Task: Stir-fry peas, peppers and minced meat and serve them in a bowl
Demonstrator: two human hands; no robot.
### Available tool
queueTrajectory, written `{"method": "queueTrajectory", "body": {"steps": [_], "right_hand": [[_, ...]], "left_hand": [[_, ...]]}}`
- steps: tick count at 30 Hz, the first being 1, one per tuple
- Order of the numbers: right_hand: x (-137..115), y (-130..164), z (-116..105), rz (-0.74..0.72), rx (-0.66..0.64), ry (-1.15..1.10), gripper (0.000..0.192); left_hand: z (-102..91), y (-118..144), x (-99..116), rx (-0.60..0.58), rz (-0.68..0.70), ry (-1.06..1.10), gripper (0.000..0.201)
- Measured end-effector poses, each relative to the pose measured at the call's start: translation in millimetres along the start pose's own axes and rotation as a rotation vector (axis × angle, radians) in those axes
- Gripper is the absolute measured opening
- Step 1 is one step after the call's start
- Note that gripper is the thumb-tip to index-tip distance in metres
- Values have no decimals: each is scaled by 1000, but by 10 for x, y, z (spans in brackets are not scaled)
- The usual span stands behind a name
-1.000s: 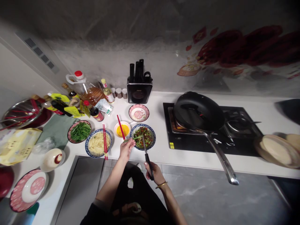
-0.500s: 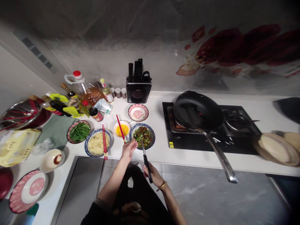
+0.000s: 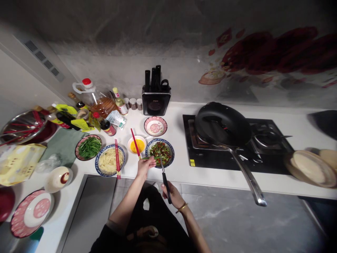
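Note:
My left hand (image 3: 145,168) pinches a thin green stalk (image 3: 158,157) that reaches over a blue-rimmed bowl (image 3: 172,154) of chopped green and red bits. In my right hand (image 3: 172,195) is a pair of scissors (image 3: 165,181), seen edge-on, black handles toward me. Their metal blades point away, over the bowl's near side, beside the stalk's tip. Just left stands a small bowl of beaten egg (image 3: 137,146) with red chopsticks (image 3: 135,142) resting in it. Further left is a bowl of noodles (image 3: 109,161) with another pair of red chopsticks across it.
A pink-rimmed dish (image 3: 155,125) and a black knife block (image 3: 156,100) stand behind the bowls. To the right a wok (image 3: 223,123) sits on the stove, its handle jutting past the counter edge. Leafy greens (image 3: 90,147), bottles (image 3: 107,127) and a white bowl (image 3: 58,179) crowd the left.
My left hand's fingers have drawn closer together and the green stalk now shows more plainly, lying level toward the blades. The scissors have shifted very slightly.

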State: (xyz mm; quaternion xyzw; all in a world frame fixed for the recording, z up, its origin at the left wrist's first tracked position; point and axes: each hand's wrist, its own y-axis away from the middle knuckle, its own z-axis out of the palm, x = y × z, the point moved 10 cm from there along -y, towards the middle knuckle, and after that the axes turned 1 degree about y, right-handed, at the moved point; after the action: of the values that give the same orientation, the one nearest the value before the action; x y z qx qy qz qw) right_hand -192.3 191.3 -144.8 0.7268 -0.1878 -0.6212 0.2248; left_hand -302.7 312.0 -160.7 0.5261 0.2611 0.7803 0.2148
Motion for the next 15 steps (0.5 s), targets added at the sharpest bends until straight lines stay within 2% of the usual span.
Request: {"method": "queueTrajectory", "body": {"steps": [4,9,12,15], "right_hand": [[135,-39,2,79,13,-13,51],[257,-31,100,71,-78,-106,52],[260,-18,155,44,-125,-105,52],[193,-35,158,16,-112,-80,51]], "left_hand": [[4,-11,30,14,29,11,33],[-29,-51,99,50,84,69,36],[0,-56,103,36,94,76,36],[67,-39,56,-3,82,39,36]]}}
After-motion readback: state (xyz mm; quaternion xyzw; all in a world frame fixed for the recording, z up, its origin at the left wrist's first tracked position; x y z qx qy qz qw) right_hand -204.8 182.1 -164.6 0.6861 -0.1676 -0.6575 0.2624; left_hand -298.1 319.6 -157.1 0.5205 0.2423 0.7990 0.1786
